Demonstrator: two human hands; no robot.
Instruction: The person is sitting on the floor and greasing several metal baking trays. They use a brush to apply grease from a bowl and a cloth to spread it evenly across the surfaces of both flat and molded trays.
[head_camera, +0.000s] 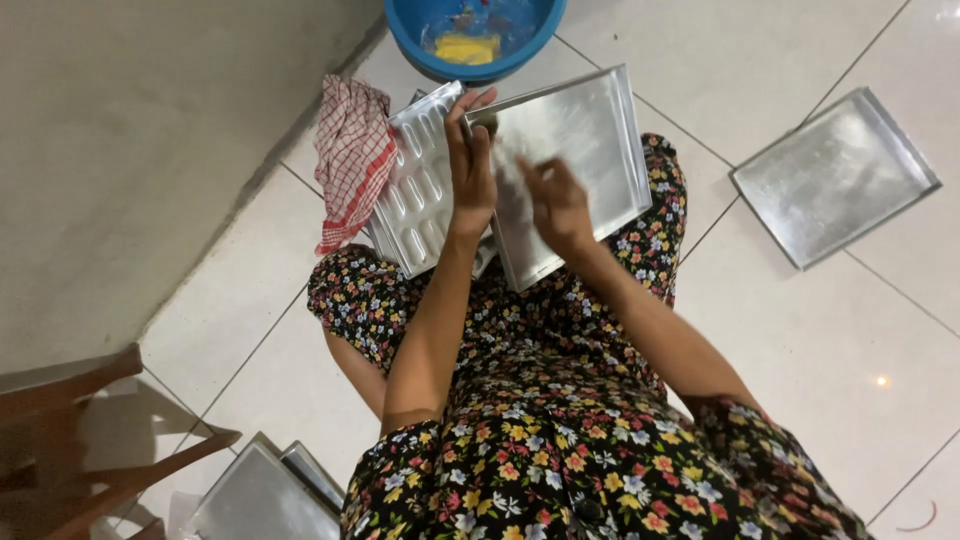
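Left hand (470, 165) grips metal tray (590, 130); right hand (556, 205) presses its surface.

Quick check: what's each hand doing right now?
Left hand: closed on the top edge of the flat metal tray.
Right hand: pressed on the tray; contents unclear.

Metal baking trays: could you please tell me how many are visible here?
5, perhaps more hidden. A flat tray held over the lap, a moulded tray behind it, one tray on the floor at right, and two stacked trays at bottom left.
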